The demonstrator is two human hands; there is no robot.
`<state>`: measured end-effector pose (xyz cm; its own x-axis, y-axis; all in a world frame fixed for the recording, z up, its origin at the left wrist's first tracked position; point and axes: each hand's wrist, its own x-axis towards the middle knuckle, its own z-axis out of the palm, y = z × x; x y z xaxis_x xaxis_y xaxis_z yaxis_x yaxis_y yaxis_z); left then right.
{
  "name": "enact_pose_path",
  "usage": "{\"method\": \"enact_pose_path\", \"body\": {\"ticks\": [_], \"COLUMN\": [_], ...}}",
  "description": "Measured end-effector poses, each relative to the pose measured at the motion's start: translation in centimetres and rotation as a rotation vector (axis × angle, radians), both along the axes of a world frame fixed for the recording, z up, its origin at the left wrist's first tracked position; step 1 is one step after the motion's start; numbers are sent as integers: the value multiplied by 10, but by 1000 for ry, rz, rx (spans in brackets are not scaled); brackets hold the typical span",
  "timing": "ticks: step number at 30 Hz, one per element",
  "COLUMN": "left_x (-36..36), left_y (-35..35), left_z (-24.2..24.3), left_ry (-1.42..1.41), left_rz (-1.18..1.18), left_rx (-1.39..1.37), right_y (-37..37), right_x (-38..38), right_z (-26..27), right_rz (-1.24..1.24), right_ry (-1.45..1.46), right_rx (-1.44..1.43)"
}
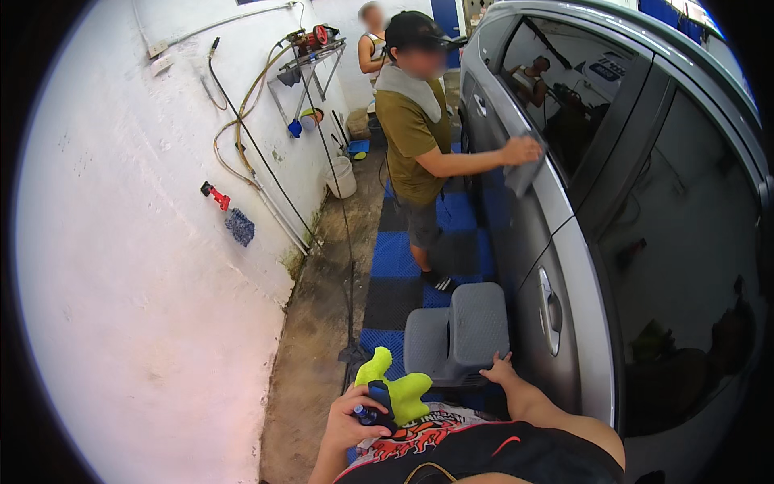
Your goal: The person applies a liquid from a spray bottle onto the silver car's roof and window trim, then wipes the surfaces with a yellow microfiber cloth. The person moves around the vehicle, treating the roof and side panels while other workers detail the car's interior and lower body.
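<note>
My left hand [357, 417] is closed around a small dark bottle with a blue cap [366, 414], a dark block [381, 394] and a bright yellow-green microfiber cloth [406, 393], all bunched together. To the right, my right hand [500, 370] is at the near corner of a grey plastic two-step stool [479, 323], its fingers spread. The fingertips meet the stool's edge, but whether they grip it cannot be told. Close beside that hand is the grey car's door [559, 369] with its silver handle [549, 311].
A co-worker [411, 145] stands ahead, pressing a grey cloth [523, 175] to the car. Another person [372, 51] is behind. Along the white wall [151, 302] hang a wash mitt brush [239, 227] and hoses [242, 121]. A white bucket [341, 178] stands on the floor near interlocking tiles [393, 254].
</note>
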<state>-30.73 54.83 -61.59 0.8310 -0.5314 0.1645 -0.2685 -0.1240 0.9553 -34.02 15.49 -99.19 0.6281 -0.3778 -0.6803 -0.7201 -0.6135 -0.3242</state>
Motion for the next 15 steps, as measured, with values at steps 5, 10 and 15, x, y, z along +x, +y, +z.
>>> {"method": "enact_pose_path", "body": {"ticks": [5, 10, 15], "left_x": [-7, -7, 1], "left_y": [5, -1, -14], "left_z": [-11, -28, -18], "left_ry": [39, 23, 75], "left_rz": [57, 66, -2], "left_rx": [31, -26, -32], "right_y": [-4, -8, 2], "right_x": [2, 11, 14], "right_z": [-30, -26, -4], "right_rz": [18, -45, -171], "right_ry": [-24, 38, -147], "right_rx": [127, 164, 303]}}
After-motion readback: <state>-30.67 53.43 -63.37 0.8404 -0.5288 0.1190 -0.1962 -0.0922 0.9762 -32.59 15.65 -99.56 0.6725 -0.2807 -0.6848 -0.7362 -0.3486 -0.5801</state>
